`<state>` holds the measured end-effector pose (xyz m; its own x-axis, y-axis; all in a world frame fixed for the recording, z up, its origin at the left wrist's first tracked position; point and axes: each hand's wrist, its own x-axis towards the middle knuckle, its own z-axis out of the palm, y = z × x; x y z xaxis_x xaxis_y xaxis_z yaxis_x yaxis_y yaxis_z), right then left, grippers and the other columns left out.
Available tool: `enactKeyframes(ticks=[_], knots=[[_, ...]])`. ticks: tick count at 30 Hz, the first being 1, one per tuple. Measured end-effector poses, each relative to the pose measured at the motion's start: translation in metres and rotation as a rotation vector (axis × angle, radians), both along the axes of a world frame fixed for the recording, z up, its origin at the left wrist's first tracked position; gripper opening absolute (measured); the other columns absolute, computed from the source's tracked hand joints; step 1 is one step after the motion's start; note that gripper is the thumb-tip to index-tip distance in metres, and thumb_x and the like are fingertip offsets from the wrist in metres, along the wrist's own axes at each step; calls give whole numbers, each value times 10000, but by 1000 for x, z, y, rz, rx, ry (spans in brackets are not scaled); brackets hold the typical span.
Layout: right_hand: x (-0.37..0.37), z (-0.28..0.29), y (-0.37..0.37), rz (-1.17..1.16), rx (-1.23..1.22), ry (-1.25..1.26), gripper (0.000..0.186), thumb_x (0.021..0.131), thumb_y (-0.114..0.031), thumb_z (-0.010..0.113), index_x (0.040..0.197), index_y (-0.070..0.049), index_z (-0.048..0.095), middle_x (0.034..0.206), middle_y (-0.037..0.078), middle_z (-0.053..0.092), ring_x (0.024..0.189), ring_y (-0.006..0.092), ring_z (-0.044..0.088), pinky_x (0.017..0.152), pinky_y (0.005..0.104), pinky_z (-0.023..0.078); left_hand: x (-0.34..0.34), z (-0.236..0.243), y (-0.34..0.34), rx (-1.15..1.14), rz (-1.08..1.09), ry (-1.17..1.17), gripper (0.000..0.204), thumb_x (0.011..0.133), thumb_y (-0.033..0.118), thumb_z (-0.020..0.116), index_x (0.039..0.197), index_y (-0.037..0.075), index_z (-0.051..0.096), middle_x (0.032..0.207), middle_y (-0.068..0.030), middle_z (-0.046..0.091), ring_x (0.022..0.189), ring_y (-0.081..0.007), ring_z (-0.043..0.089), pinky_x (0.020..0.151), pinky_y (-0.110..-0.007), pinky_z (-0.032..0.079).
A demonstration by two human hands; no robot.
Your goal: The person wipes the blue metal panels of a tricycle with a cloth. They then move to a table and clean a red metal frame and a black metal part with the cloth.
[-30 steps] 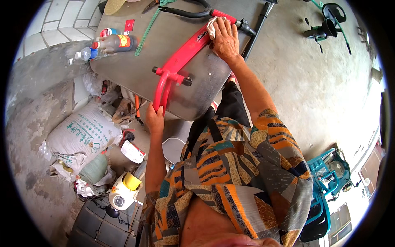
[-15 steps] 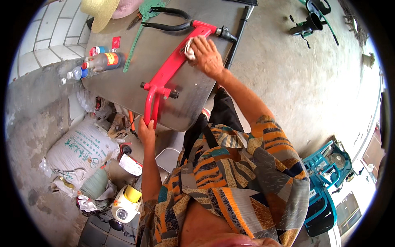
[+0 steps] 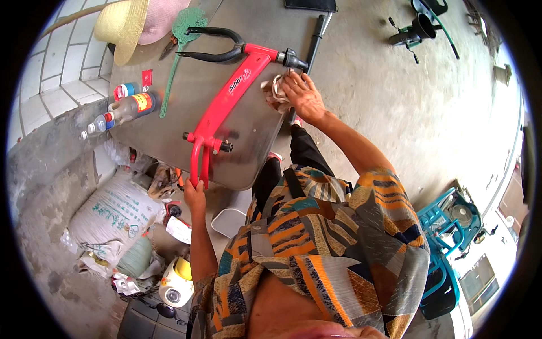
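Metal table point(image 3: 169, 130) bore work, largest first. Red bicycle frame part point(image 3: 226, 99) lay flat, diagonal across table, near end overhanging near edge, so both ends reachable and steady. Black curved handles point(image 3: 217, 55) at far end. Bottles point(image 3: 127, 107) at left edge, straw hat point(image 3: 121, 25) far left, green swatter point(image 3: 180, 51) beside. Sack point(image 3: 116, 212) on floor, near left. Left hand point(image 3: 195, 195) closed round frame's near end, bracing it. Right hand point(image 3: 302, 96) spread fairly wide, pressing crumpled white rag point(image 3: 276, 90) against table beside frame's far end.
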<state>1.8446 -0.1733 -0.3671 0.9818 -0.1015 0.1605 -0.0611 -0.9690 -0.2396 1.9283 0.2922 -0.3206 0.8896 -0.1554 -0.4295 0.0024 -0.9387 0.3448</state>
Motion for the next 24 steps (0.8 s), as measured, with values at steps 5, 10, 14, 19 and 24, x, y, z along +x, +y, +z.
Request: enactKeyframes(ticks=[5,10,14,19,24], knots=[[41,40,-30,-270,516,-161,515,736,-59,616,1241,-18,524,1221,206,573,1195,375,497,1010,426,395,-1,-3,-36,137,-190,-384,638,781,256,718,1261,-69,450,1209,-269,541,1106,-422,523,951,-463,396],[110,11,-32,-430,416,-128,521,783,-60,491,1303,-30,487,1288,210,535,1223,363,482,1040,437,354,16,7,-120,163,-218,-457,845,731,392,754,1354,-22,363,1279,-223,493,1186,-395,460,939,-500,387],[138,-14,4,-404,275,148,647,833,-337,597,1369,-23,416,1445,198,370,1360,335,319,1108,485,221,35,16,-147,381,-121,-206,886,703,479,751,1381,67,357,1226,-161,508,1137,-357,471,878,-494,406],[184,-10,15,-221,336,66,740,833,-424,589,1390,8,364,1483,218,283,1367,390,263,1112,505,200,32,8,-148,434,-120,-242,896,691,510,749,1390,110,356,1205,-119,501,1083,-344,478,842,-499,409],[193,-21,21,-131,214,0,735,774,-387,666,1369,-53,392,1459,204,314,1352,387,297,1105,504,240,33,5,-147,454,-124,-232,911,689,514,747,1399,110,343,1202,-115,495,1071,-352,472,836,-505,405]])
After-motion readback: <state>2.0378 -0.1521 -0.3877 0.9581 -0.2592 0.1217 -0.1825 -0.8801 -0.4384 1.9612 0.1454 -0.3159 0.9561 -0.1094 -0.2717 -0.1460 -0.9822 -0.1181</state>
